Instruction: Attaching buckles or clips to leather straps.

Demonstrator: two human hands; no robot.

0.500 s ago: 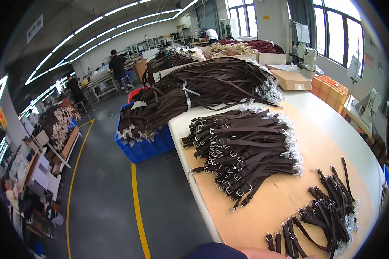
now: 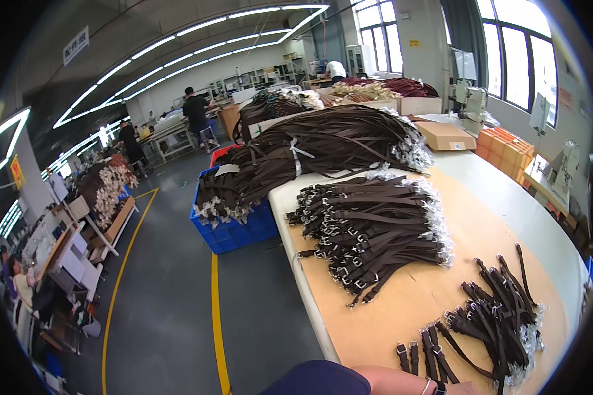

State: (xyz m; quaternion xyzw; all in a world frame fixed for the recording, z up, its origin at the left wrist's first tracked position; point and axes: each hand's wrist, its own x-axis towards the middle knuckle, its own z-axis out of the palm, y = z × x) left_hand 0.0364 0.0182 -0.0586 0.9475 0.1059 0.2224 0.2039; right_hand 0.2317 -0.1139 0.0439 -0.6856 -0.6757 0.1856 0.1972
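Observation:
From the lower edge, my left arm in a navy sleeve reaches right across the table's near side. A dark band circles the wrist. Only the top of my left hand [image 2: 466,388] shows, beside the near ends of a few dark brown buckled straps [image 2: 435,355]; its fingers are cut off by the picture's edge. A loose fan of similar straps [image 2: 497,316], with silver buckles and clear plastic on the ends, lies just beyond. Farther off sits a thick stack of buckled straps [image 2: 375,227]. My right hand is out of view.
The white table [image 2: 501,191] carries tan paper [image 2: 389,322]. Long dark straps [image 2: 336,135] heap over its far end and a blue crate [image 2: 234,234]. A cardboard box [image 2: 447,136] and orange crates [image 2: 504,153] stand beyond. Other people work at the back left.
The view has tilted and shifted, so the scene sits lower and farther right at the back. More of my left forearm, its wristband and part of the hand have come into view.

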